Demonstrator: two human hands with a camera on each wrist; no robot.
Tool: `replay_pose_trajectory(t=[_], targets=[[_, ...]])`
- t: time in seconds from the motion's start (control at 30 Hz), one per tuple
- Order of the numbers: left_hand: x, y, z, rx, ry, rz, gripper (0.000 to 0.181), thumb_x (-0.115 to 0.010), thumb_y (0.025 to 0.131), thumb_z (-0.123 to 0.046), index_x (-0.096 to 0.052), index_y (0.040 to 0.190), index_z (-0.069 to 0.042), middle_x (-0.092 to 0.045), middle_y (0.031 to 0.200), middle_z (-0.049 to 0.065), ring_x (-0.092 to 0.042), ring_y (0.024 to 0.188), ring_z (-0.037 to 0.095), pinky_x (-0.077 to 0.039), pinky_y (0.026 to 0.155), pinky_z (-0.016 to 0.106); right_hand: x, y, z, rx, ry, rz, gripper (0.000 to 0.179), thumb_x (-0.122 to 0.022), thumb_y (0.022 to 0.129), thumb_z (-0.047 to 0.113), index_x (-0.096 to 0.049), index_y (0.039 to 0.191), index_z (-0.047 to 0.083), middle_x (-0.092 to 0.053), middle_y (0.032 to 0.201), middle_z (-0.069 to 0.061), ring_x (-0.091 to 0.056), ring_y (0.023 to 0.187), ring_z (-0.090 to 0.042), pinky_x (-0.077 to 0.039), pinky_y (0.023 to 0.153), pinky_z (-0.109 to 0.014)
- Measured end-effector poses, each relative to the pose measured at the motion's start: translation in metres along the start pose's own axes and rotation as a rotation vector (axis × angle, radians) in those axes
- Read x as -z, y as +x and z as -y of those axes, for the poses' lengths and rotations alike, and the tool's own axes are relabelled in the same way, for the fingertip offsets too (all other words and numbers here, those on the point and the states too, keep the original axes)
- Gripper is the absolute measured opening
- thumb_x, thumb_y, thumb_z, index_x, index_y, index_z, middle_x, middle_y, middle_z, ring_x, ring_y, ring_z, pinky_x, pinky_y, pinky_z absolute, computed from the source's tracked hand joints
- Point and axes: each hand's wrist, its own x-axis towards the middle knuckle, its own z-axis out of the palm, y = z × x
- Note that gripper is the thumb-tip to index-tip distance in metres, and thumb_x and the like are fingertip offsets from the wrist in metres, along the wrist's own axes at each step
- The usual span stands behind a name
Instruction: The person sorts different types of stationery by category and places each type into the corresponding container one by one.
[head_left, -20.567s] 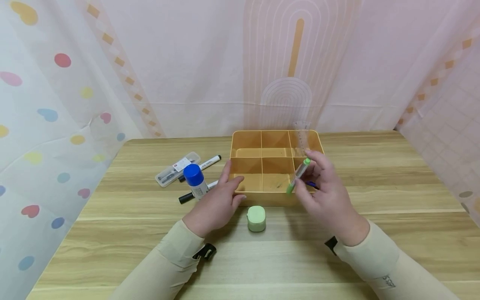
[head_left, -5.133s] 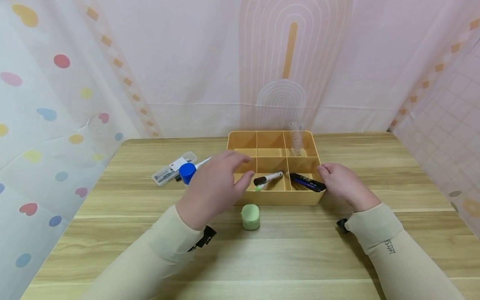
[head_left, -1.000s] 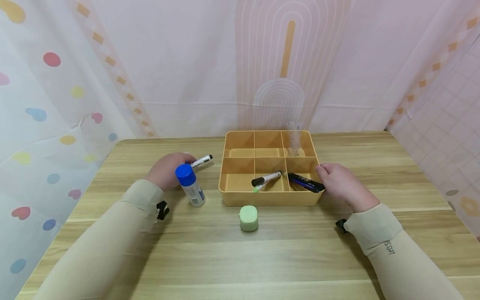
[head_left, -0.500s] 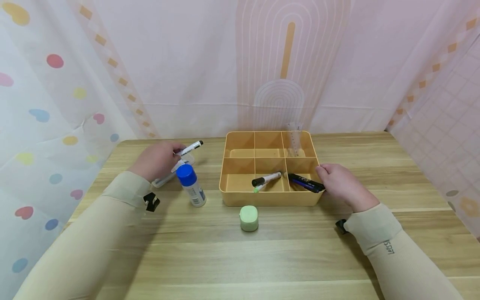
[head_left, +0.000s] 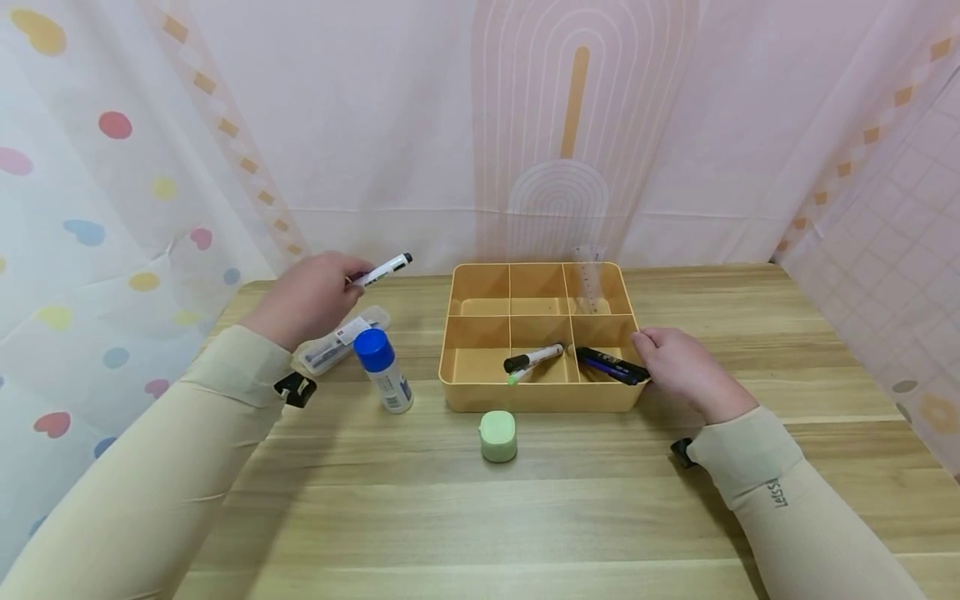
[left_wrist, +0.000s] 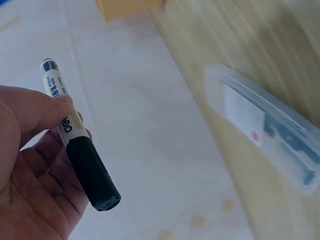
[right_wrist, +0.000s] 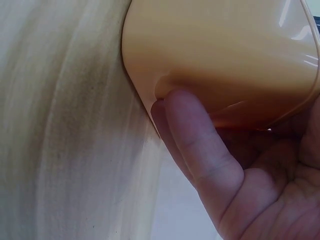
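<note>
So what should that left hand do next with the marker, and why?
Probably carry the marker across to the front-middle compartment: the left hand grips it in the air, a similar black-capped marker is already there, and the right hand holds the box by its side.

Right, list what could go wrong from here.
1. The white plastic bottle with a blue cap stands upright between the left hand and the orange plastic box; a low sweep might topple it.
2. The white marker with a black cap is only pinched, so it could slip.
3. The clear plastic ruler sticks up above the box's rim and might get knocked.
</note>
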Motion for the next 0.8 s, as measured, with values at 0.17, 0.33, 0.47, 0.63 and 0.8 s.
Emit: replay_pose_trajectory(t=[0.17,0.33,0.47,0.63,0.8], targets=[[0.009,-0.001,-0.016,-0.017,0.018,-0.014,0.032,-0.058,0.104,-0.009,-0.071,0.133,-0.008,-0.073,0.112,0.015,-0.061,0.091,0.032,-0.054,0.083,0.049,-0.001,0.002,0.001,0.003,-0.009,-0.003,0.043,-0.031,0.115,0.035,-0.051,0.087,0.01,-0.043,0.074,-0.004,-0.044,0.067,-0.022,-0.04,0.063,-0.035],[0.016,-0.002,-0.035,-0.031,0.027,-0.017,0.032,-0.057,0.104,-0.009,-0.071,0.133,-0.009,-0.073,0.111,0.013,-0.061,0.093,0.032,-0.054,0.084,0.048,-0.002,0.005,0.001,0.002,-0.005,-0.005,0.043,-0.031,0.115,0.035,-0.054,0.09,0.009,-0.044,0.075,-0.005,-0.046,0.069,-0.023,-0.04,0.064,-0.035],[0.018,-0.001,-0.053,-0.058,0.018,-0.001,0.034,-0.057,0.104,-0.009,-0.069,0.137,-0.007,-0.073,0.118,0.013,-0.062,0.097,0.031,-0.055,0.091,0.049,-0.001,0.006,0.001,0.011,-0.013,-0.011,0.043,-0.031,0.115,0.034,-0.057,0.093,0.008,-0.044,0.075,-0.004,-0.046,0.069,-0.023,-0.04,0.066,-0.036],[0.017,0.001,-0.075,-0.102,0.025,0.016,0.033,-0.055,0.105,-0.009,-0.071,0.134,-0.008,-0.072,0.117,0.012,-0.061,0.099,0.03,-0.055,0.095,0.048,-0.001,0.006,0.001,0.015,-0.018,-0.009,0.044,-0.03,0.115,0.035,-0.061,0.103,0.006,-0.043,0.075,-0.004,-0.046,0.071,-0.023,-0.04,0.068,-0.036],[0.015,0.002,-0.092,-0.153,0.054,0.012,0.031,-0.055,0.104,-0.008,-0.074,0.129,-0.01,-0.072,0.108,0.009,-0.06,0.093,0.027,-0.054,0.087,0.043,-0.002,0.006,0.001,0.015,-0.014,-0.009,0.044,-0.031,0.116,0.035,-0.056,0.092,0.008,-0.044,0.074,-0.004,-0.045,0.068,-0.022,-0.04,0.064,-0.035]])
